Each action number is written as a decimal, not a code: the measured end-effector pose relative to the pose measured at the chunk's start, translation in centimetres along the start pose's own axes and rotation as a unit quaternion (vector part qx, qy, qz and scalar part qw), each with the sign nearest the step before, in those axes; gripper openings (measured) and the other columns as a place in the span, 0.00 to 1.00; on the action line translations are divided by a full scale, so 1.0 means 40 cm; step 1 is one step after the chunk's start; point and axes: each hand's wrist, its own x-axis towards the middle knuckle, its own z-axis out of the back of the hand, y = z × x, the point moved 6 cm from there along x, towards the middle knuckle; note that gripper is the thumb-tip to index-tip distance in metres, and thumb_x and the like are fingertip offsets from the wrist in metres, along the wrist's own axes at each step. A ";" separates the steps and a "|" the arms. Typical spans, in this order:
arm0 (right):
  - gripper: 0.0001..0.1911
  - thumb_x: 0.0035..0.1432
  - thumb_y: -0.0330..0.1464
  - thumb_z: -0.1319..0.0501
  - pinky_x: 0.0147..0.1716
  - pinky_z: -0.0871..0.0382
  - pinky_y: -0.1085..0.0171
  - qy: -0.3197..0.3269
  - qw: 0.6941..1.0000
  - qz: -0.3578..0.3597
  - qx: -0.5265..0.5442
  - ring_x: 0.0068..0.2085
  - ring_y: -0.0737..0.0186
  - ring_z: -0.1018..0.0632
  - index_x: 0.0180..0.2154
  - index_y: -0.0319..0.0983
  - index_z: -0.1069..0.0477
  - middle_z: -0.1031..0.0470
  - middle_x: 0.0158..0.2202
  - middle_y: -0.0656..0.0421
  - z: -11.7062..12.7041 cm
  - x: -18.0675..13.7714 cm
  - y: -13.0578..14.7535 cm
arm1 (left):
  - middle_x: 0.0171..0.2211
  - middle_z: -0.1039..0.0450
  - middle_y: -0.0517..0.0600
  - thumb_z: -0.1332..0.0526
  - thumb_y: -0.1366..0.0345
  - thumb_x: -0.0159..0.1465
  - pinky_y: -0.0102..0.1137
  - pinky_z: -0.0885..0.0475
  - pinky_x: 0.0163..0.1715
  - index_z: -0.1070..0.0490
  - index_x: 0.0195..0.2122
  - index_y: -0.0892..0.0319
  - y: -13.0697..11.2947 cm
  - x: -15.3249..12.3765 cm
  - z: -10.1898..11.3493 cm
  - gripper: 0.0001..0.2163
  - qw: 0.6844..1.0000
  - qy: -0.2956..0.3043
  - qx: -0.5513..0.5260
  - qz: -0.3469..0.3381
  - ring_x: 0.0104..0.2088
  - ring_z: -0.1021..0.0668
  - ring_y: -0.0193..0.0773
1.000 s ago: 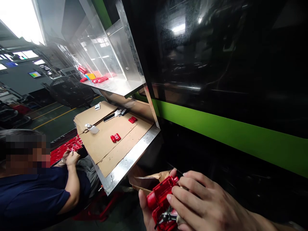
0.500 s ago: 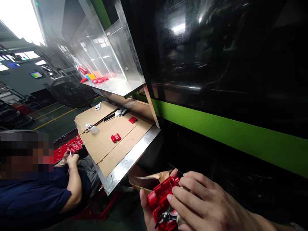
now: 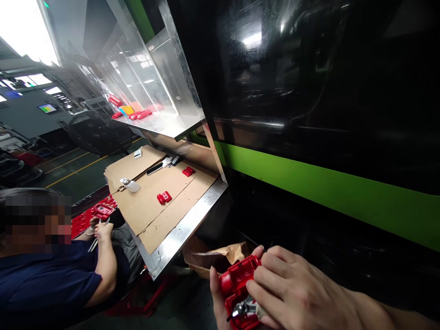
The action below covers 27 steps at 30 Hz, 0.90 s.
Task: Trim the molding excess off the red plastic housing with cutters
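At the bottom edge, both hands hold one red plastic part (image 3: pixel 240 286) — a glossy, ribbed moulding with a rounded end. The left hand (image 3: pixel 220 305) cups it from beneath, fingers closed on it; the right hand (image 3: pixel 292 293) lies curled over its top, pressing a small metal cutter (image 3: pixel 244 308) against it. Behind them lies crumpled brown paper (image 3: pixel 223 253). To the left, a steel-edged tabletop (image 3: pixel 182 233) carries flat corrugated cardboard sheets (image 3: pixel 151 201), on which rest two small red pieces (image 3: pixel 164 197) (image 3: pixel 188 171) and a clear little bottle (image 3: pixel 130 184). Above it, a shiny steel shelf (image 3: pixel 168 124) holds several more red parts, too far off to count. A seated person in a dark blue shirt (image 3: pixel 44 284) holds another red part (image 3: pixel 102 210).
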 end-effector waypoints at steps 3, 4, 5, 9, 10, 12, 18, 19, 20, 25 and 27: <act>0.08 0.62 0.24 0.43 0.41 0.33 0.61 0.016 1.000 -0.005 -0.012 0.34 0.63 0.29 0.32 0.37 0.27 0.28 0.30 0.61 -0.011 -0.012 0.001 | 0.34 0.24 0.51 0.43 0.50 0.68 0.35 0.32 0.56 0.21 0.43 0.56 0.009 0.003 0.008 0.17 1.000 0.007 -0.024 0.009 0.40 0.21 0.39; 0.07 0.62 0.26 0.42 0.40 0.33 0.60 0.023 1.000 -0.008 -0.012 0.35 0.62 0.28 0.32 0.37 0.28 0.27 0.30 0.61 -0.014 -0.017 -0.002 | 0.34 0.24 0.52 0.43 0.48 0.67 0.36 0.33 0.58 0.21 0.40 0.57 0.015 0.003 0.010 0.18 0.999 0.008 -0.026 0.025 0.42 0.21 0.40; 0.05 0.62 0.28 0.39 0.38 0.33 0.60 0.028 1.000 -0.009 -0.007 0.35 0.62 0.28 0.32 0.38 0.28 0.27 0.30 0.62 -0.015 -0.022 -0.006 | 0.36 0.23 0.53 0.44 0.46 0.67 0.38 0.34 0.59 0.21 0.40 0.58 0.021 0.003 0.010 0.21 0.999 0.009 -0.021 0.045 0.45 0.22 0.43; 0.19 0.51 0.39 0.26 0.42 0.30 0.60 0.038 0.998 -0.055 0.021 0.39 0.59 0.27 0.40 0.38 0.27 0.25 0.36 0.61 -0.004 -0.042 -0.038 | 0.50 0.26 0.64 0.52 0.36 0.64 0.48 0.37 0.61 0.26 0.55 0.64 0.016 0.002 0.013 0.37 0.998 -0.002 0.034 0.057 0.58 0.29 0.57; 0.23 0.49 0.40 0.25 0.45 0.30 0.60 0.033 0.995 -0.080 0.040 0.41 0.59 0.27 0.43 0.38 0.28 0.25 0.39 0.61 0.000 -0.049 -0.045 | 0.53 0.28 0.65 0.52 0.34 0.63 0.50 0.37 0.61 0.29 0.58 0.64 0.008 0.003 0.016 0.39 0.998 -0.014 0.041 0.038 0.59 0.30 0.59; 0.23 0.51 0.40 0.26 0.46 0.29 0.63 0.007 0.986 -0.137 0.098 0.44 0.58 0.26 0.44 0.39 0.30 0.26 0.44 0.58 0.001 -0.064 -0.053 | 0.55 0.29 0.66 0.50 0.34 0.62 0.52 0.37 0.61 0.34 0.62 0.63 -0.003 0.004 0.026 0.40 0.998 -0.051 0.046 0.004 0.59 0.31 0.60; 0.10 0.68 0.40 0.48 0.38 0.31 0.65 -0.051 0.923 -0.228 0.306 0.34 0.64 0.28 0.39 0.41 0.37 0.29 0.35 0.60 -0.108 -0.113 -0.025 | 0.54 0.27 0.62 0.42 0.35 0.59 0.57 0.38 0.61 0.27 0.56 0.57 0.000 0.013 0.040 0.34 0.984 -0.140 0.060 -0.096 0.58 0.30 0.63; 0.08 0.66 0.39 0.46 0.34 0.33 0.66 -0.064 0.914 -0.235 0.325 0.31 0.65 0.29 0.37 0.41 0.38 0.30 0.32 0.62 -0.127 -0.119 -0.023 | 0.53 0.27 0.61 0.39 0.35 0.57 0.57 0.38 0.61 0.25 0.55 0.54 0.005 0.016 0.036 0.34 0.982 -0.145 0.060 -0.108 0.58 0.29 0.63; 0.07 0.64 0.38 0.45 0.31 0.35 0.68 -0.077 0.902 -0.244 0.347 0.29 0.67 0.30 0.36 0.41 0.38 0.32 0.30 0.63 -0.143 -0.123 -0.024 | 0.53 0.26 0.59 0.37 0.36 0.55 0.56 0.38 0.62 0.24 0.54 0.52 0.010 0.018 0.030 0.33 0.980 -0.148 0.061 -0.117 0.57 0.29 0.62; 0.05 0.63 0.35 0.50 0.26 0.37 0.70 -0.081 0.873 -0.271 0.397 0.26 0.68 0.32 0.34 0.42 0.41 0.34 0.27 0.64 -0.173 -0.130 -0.012 | 0.50 0.25 0.58 0.34 0.43 0.54 0.50 0.36 0.61 0.23 0.52 0.51 0.024 0.024 0.000 0.28 0.974 -0.135 0.068 -0.167 0.52 0.25 0.57; 0.06 0.65 0.31 0.52 0.30 0.33 0.70 -0.131 0.887 -0.302 0.323 0.28 0.67 0.28 0.35 0.43 0.40 0.32 0.28 0.64 -0.147 -0.141 -0.017 | 0.49 0.24 0.58 0.34 0.45 0.54 0.48 0.32 0.59 0.23 0.51 0.53 0.022 0.019 -0.005 0.27 0.972 -0.126 0.074 -0.184 0.49 0.24 0.55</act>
